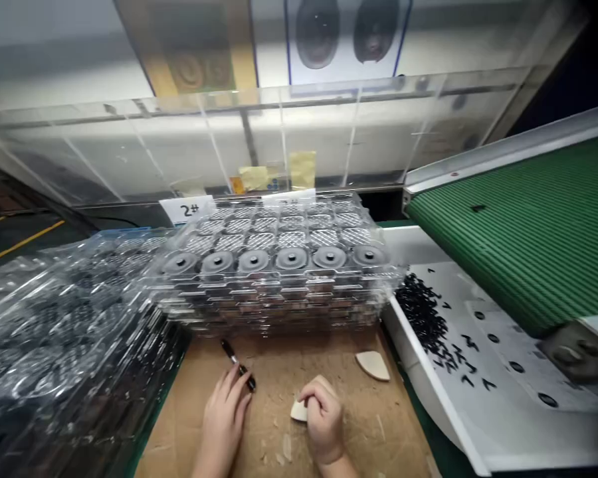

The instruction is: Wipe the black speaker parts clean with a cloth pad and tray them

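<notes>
My left hand (224,411) rests on a brown cardboard sheet (329,352), fingers stretched out and holding nothing. Its fingertips lie against a black pen (228,350), and whether they press on it I cannot tell. To the right, my right hand (325,415) is curled closed. From under its thumb and forefinger pokes a cream, flat piece with a rounded edge (298,411), the rest of it hidden by the fingers. A similar cream wedge-shaped piece (373,365) lies apart on the cardboard, up and to the right.
A stack of clear plastic trays (279,285) stands behind the cardboard, its front row holding round black parts (292,257). More clear trays (80,332) fill the left. At right are a white tray (498,425) with small black pieces (421,312) and a green conveyor belt (528,219).
</notes>
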Available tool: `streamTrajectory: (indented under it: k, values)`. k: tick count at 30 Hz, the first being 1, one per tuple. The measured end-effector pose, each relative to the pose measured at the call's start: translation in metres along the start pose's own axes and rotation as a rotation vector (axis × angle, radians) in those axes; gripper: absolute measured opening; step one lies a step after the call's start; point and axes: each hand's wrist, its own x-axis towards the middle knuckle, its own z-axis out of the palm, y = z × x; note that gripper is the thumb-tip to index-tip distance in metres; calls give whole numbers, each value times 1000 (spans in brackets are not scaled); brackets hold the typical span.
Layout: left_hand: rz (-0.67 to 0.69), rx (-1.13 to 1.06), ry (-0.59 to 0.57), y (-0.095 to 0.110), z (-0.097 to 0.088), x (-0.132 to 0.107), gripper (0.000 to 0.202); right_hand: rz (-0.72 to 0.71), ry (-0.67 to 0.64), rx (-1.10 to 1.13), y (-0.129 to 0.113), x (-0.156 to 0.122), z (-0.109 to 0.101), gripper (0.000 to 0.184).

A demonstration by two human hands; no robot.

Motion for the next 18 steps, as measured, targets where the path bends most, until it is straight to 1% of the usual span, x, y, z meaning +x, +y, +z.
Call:
streamTrajectory:
  k: [2,4,7,9,12,14,16,18]
  values:
    - [50,-1,-41,-4,-4,12,31,-3,14,-7,-1,1,-1,27]
    - [91,3,-82,-3,-9,23,29,-3,24,-10,-4,2,-2,27]
    - [136,8,-130,6,-16,33,26,0,8,-7,-12,1,-7,28]
    - [147,17,-141,14,-19,35,26,1,-29,-10,-18,0,-15,29]
    - [159,31,-149,25,-21,33,28,35,-58,-75,-21,-1,-38,32]
    - [183,31,-152,30,-22,31,30,71,-29,-167,-17,2,-59,36]
    - [220,27,-118,34,-24,29,32,97,26,-277,-7,9,-80,37]
    - [233,19,-47,41,-26,27,31,110,79,-379,8,19,-96,36]
